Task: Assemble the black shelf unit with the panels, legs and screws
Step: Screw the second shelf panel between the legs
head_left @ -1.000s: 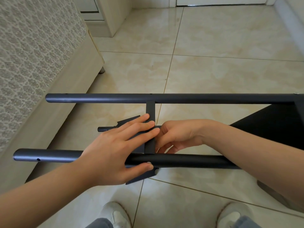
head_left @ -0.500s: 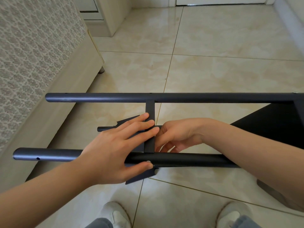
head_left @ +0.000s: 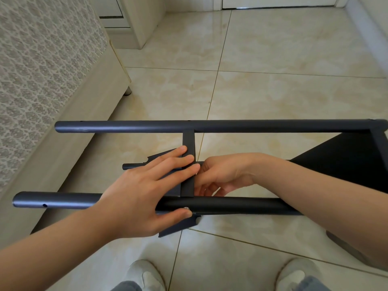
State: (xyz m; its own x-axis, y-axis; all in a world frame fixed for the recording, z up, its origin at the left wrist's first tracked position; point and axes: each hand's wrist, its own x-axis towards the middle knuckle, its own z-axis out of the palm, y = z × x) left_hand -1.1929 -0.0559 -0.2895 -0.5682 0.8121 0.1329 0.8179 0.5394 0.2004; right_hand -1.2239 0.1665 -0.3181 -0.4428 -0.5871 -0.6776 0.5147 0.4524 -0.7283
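Observation:
The black shelf unit lies on its side over the tiled floor. Its far leg tube (head_left: 134, 126) and near leg tube (head_left: 237, 205) run left to right. Between them stands a black panel (head_left: 188, 143), seen edge-on. Another panel (head_left: 344, 158) is fixed at the right end. My left hand (head_left: 144, 192) lies flat against the middle panel's left face, thumb under the near tube beside a silver screw head (head_left: 186, 208). My right hand (head_left: 220, 175) curls in behind the panel's right face; what its fingers hold is hidden.
A bed with a patterned cover (head_left: 42, 66) and a pale frame runs along the left. A third thin tube end (head_left: 130, 166) pokes out left, lower down. My two shoes (head_left: 144, 276) stand on the tiles at the bottom edge. A white cabinet (head_left: 138, 19) stands at the back.
Almost nothing moved. The near tube and both hands sit a touch higher in view than a second ago.

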